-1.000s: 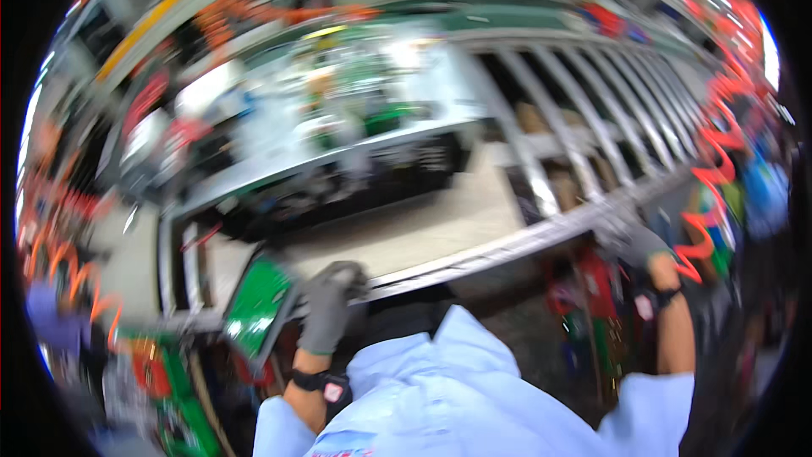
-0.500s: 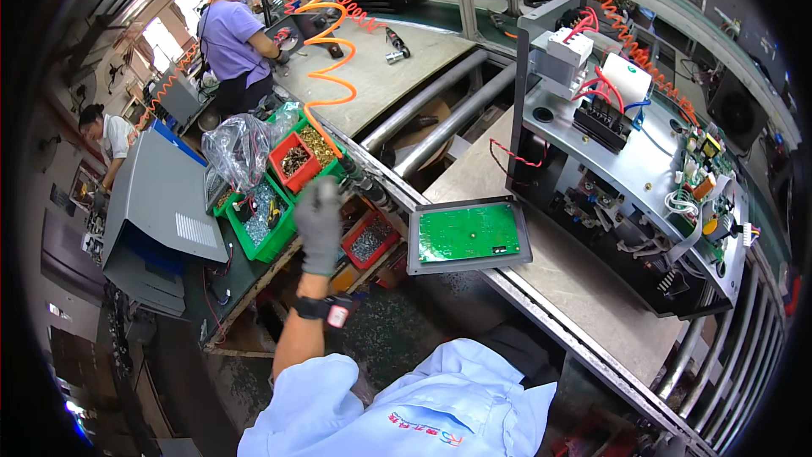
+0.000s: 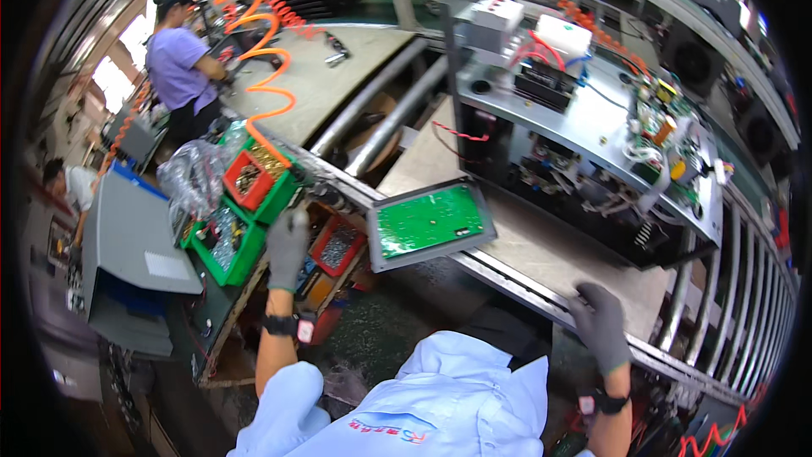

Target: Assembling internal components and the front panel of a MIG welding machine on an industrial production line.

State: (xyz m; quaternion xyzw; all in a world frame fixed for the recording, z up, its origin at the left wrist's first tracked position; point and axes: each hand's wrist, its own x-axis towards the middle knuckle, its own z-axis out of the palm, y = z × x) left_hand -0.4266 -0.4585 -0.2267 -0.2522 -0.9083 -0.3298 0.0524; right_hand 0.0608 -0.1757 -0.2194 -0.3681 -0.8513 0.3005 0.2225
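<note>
My left hand (image 3: 288,251), in a grey glove, is raised beside the small-parts bins at the left. Its fingers look curled together, and whatever they may hold is hidden. My right hand (image 3: 600,327), also gloved, hovers by the front edge of the conveyor bench, its fingers loosely bent and nothing visible in them. Between the hands, a green circuit board (image 3: 433,222) lies in a grey tray-like plate (image 3: 389,265) that overhangs the bench edge. Nearest the left hand are a green bin (image 3: 241,268) and a red bin of screws (image 3: 338,245).
An open metal chassis (image 3: 584,131) with wires and boards stands on the bench at the right. Rollers (image 3: 393,118) lie behind the plate. An orange coiled hose (image 3: 283,101) hangs at the left. Grey housings (image 3: 139,237) stand far left; a co-worker (image 3: 179,63) stands beyond.
The view has shifted, so the bench sits further left. My left hand has come down slightly beside the bins. My right hand has come into view at the bench edge.
</note>
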